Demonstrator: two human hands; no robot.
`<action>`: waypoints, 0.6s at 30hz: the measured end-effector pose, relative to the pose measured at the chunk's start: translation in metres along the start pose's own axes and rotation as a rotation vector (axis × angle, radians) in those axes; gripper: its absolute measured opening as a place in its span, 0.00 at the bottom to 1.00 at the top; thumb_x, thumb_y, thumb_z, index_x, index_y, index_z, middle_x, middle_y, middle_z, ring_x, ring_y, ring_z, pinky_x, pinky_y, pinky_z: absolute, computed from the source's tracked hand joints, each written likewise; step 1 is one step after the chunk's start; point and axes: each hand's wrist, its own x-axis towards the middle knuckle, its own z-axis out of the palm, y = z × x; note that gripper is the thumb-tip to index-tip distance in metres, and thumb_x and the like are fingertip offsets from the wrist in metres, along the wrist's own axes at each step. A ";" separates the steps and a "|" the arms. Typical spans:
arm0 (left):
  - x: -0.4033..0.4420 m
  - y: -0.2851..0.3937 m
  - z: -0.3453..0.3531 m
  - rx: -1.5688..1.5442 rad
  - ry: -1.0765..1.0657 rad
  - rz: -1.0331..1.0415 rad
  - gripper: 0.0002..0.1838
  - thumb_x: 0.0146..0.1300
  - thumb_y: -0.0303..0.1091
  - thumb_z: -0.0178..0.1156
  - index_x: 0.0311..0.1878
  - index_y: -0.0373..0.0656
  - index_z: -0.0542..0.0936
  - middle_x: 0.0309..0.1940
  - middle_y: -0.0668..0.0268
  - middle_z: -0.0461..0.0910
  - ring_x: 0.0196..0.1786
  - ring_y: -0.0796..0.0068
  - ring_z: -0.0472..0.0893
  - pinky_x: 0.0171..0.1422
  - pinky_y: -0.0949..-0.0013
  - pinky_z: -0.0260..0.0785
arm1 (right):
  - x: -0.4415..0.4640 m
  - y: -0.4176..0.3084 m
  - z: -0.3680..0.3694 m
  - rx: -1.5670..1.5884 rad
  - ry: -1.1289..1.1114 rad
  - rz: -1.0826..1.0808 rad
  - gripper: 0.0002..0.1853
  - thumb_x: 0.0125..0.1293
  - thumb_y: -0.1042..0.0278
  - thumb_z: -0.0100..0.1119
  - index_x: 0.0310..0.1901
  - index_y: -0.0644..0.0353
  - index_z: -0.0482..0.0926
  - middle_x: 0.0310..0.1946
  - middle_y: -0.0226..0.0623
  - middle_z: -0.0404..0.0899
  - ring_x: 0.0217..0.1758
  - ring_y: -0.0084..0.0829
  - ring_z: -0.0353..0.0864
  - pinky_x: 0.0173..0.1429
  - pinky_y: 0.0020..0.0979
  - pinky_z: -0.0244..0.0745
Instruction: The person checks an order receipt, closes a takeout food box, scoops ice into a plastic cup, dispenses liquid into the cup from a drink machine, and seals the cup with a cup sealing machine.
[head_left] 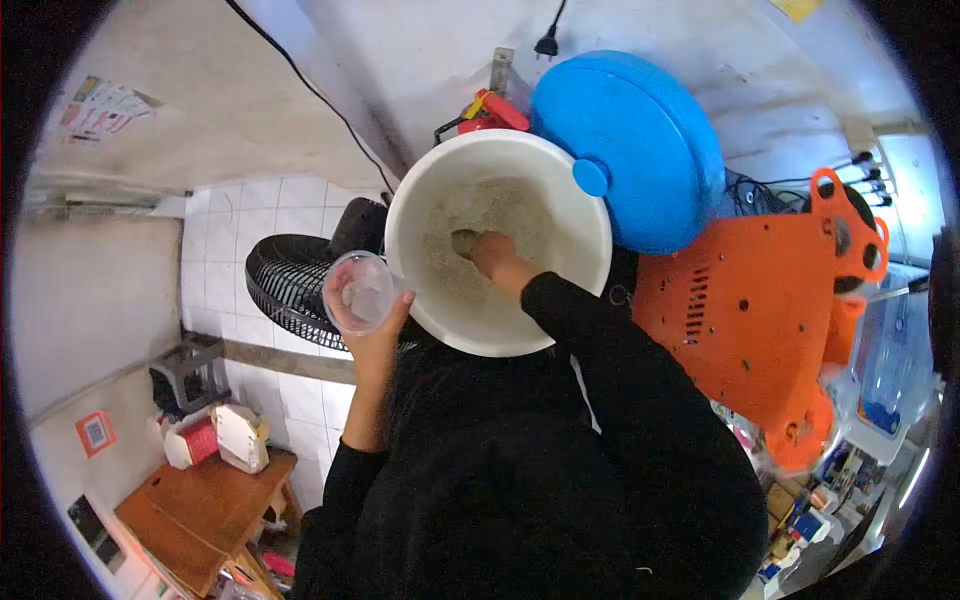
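Observation:
My left hand [398,315] is closed around a clear plastic cup [362,292], held just left of a white bucket [590,240]. Something pale and translucent shows in the cup, perhaps ice. Reaching down inside the bucket, my right hand [497,256] is closed on a small grey scoop-like thing [463,243], whose exact kind I cannot make out. Around it, a greyish, grainy, wet-looking mass [480,205] covers the bucket's bottom. A round blue lid [640,140] with a knob leans against the wall, beside the bucket's right rim.
A black fan [290,285] stands left of the bucket, close to the cup. An orange slotted panel [740,310] is on the right. Behind the bucket lies a red object [495,112]. A plug [546,45] hangs on the wall. Lower left is a brown table [200,510].

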 end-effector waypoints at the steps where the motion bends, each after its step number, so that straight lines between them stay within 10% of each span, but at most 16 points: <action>1: -0.003 -0.003 -0.001 0.017 0.001 -0.010 0.46 0.52 0.28 0.79 0.71 0.43 0.62 0.63 0.54 0.74 0.64 0.60 0.77 0.73 0.57 0.68 | 0.004 -0.002 0.013 0.006 0.064 -0.085 0.12 0.64 0.67 0.64 0.44 0.64 0.88 0.43 0.48 0.87 0.47 0.48 0.88 0.48 0.48 0.83; 6: -0.005 -0.005 0.000 0.041 -0.042 -0.042 0.46 0.50 0.28 0.79 0.70 0.44 0.62 0.61 0.55 0.73 0.64 0.62 0.76 0.73 0.57 0.68 | 0.036 -0.013 0.076 0.152 0.231 0.002 0.12 0.66 0.70 0.58 0.41 0.70 0.86 0.44 0.52 0.86 0.49 0.50 0.87 0.52 0.48 0.83; 12: 0.003 0.016 0.002 0.177 -0.052 0.060 0.47 0.43 0.37 0.85 0.65 0.38 0.68 0.58 0.56 0.73 0.61 0.60 0.75 0.68 0.58 0.69 | 0.056 0.040 0.045 0.105 -0.156 -0.157 0.19 0.70 0.61 0.53 0.43 0.70 0.86 0.42 0.54 0.86 0.45 0.50 0.87 0.54 0.51 0.79; 18: 0.022 0.034 0.027 0.094 -0.066 0.172 0.44 0.44 0.33 0.84 0.64 0.38 0.70 0.56 0.57 0.77 0.58 0.60 0.80 0.65 0.59 0.72 | -0.021 0.040 -0.166 0.241 -0.262 -0.105 0.21 0.67 0.54 0.55 0.43 0.66 0.87 0.42 0.60 0.85 0.46 0.56 0.87 0.55 0.51 0.79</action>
